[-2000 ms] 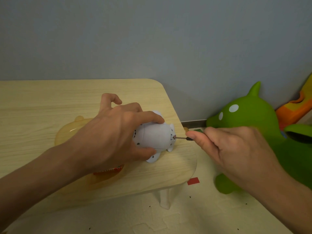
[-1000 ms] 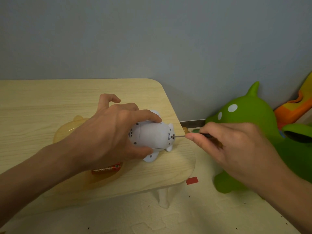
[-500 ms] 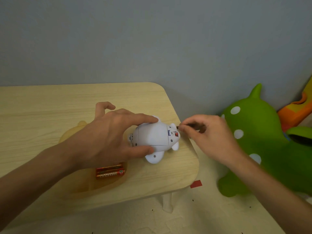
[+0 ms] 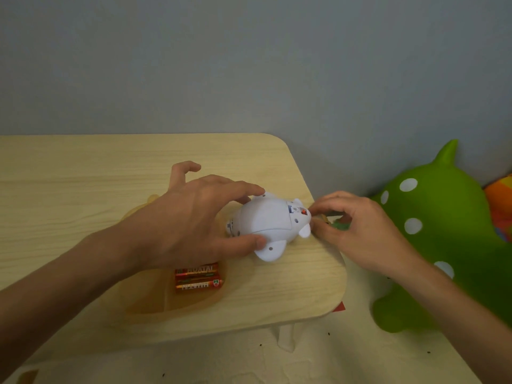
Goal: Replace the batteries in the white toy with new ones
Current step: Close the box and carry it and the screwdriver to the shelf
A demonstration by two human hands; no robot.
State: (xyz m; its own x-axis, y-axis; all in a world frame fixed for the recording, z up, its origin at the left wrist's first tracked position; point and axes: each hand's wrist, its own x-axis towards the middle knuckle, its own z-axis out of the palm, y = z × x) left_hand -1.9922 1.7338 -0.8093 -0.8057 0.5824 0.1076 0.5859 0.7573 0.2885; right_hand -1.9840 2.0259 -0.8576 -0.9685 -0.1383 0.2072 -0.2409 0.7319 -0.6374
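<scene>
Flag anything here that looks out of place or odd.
The toy lies tipped over near the right edge of the table, gripped by the left hand. A red scrap sits on the floor below the corner.

White toy point(image 4: 266, 220): smooth matt plastic in my left fingers point(image 4: 238, 187).
Worktop point(image 4: 83, 176): pale matt wood grain.
Batteries point(image 4: 198, 278): glossy wrap, near those fingers.

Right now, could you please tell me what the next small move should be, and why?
Probably lift the cover at the end of the white toy with the right hand: its fingertips are there, a green screwdriver seems tucked in its grip, the left hand holds the body.
</scene>
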